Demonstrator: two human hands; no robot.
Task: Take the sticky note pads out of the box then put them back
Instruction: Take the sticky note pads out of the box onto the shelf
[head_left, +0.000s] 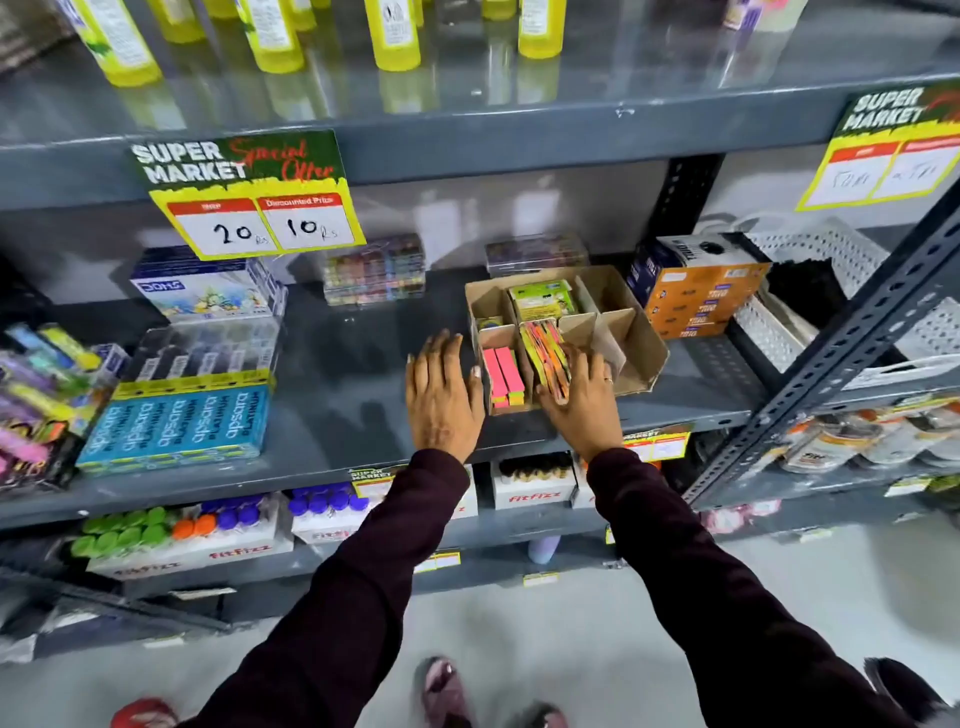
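A brown cardboard box (641, 340) with dividers sits on the middle grey shelf. Its front left compartment holds pink sticky note pads (501, 374) with yellow edges. The compartment beside it holds a row of multicoloured sticky note pads (543, 345) standing on edge. A green and yellow pack (540, 299) lies in a rear compartment. My right hand (584, 397) lies on the front of the multicoloured pads, fingers curled around them. My left hand (441, 392) rests flat on the shelf just left of the box, fingers spread and holding nothing.
Blue pencil boxes (179, 423) and a clear pen pack stand at the left of the shelf (353, 364). An orange carton (698, 296) sits right of the box, white baskets (826, 260) beyond. A price sign (249, 200) hangs above. A slanted metal upright (831, 353) crosses at right.
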